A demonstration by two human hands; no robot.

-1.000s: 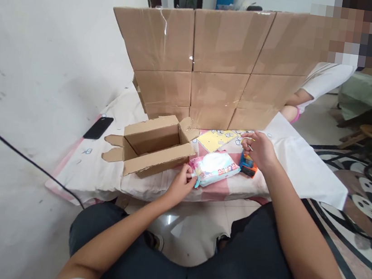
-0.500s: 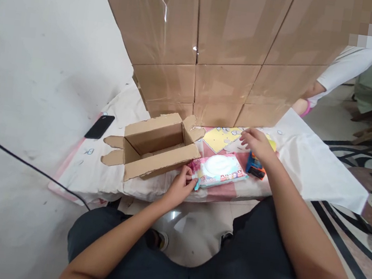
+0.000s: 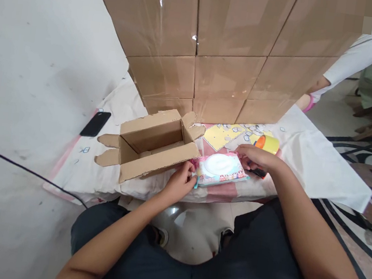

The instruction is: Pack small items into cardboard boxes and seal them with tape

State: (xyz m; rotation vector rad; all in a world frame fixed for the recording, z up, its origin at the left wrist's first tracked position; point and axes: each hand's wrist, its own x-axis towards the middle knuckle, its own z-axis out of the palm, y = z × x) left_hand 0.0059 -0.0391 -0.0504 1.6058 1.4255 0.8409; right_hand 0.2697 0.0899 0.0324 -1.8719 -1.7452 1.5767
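Observation:
A pink and light-blue pack of wet wipes point(image 3: 220, 168) with a white oval lid lies flat on the cloth-covered table. At its left end, my left hand point(image 3: 179, 181) has its fingers closed on the wrapper's edge. My right hand point(image 3: 259, 159) curls its fingers around the pack's right end; part of these fingers is hidden. Just left of the pack stands an open cardboard box point(image 3: 155, 165) with its flaps spread. Behind my right hand is a yellow and orange roll point(image 3: 270, 144), and a dark item with orange edges point(image 3: 257, 172) shows partly below the hand.
A tall cardboard panel point(image 3: 228, 78) stands across the back of the table. To the left lies a black phone point(image 3: 95, 124), near the wall. Another person's white sleeve point(image 3: 360, 62) shows behind the panel at the right.
My right hand has come down from above the table onto the right end of the wipes pack, uncovering the yellow roll. My left hand stays at the left end. The view has shifted slightly.

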